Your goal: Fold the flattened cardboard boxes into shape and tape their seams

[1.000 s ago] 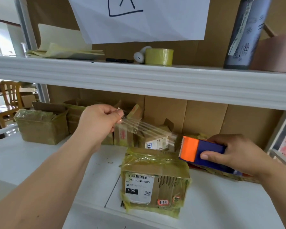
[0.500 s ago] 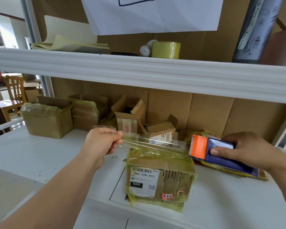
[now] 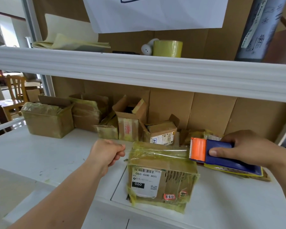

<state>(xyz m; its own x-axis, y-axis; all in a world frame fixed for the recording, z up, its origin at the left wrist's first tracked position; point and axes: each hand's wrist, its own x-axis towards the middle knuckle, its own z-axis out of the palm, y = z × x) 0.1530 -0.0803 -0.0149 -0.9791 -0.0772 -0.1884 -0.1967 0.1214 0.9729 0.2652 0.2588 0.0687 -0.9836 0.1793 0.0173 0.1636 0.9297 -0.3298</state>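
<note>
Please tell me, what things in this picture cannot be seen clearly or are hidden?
Head view only:
- Tape roll: hidden inside the dispenser.
- Left hand fingers: curled away from the camera, so the tape end cannot be seen.
- Box far side: hidden by the box itself.
- Small label print: too small to read.
- Paper sheet: cut off by the top edge.

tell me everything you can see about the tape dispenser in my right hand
The tape dispenser has a dark blue body with an orange head whose serrated cutting edge faces left. It looks like plastic. The right hand grips its body from the right, thumb pressed on the near side. It lies roughly level, just above the right end of the taped cardboard box. A strip of clear tape runs from the head leftward across the box top toward the left hand. Its roll is hidden.
</note>
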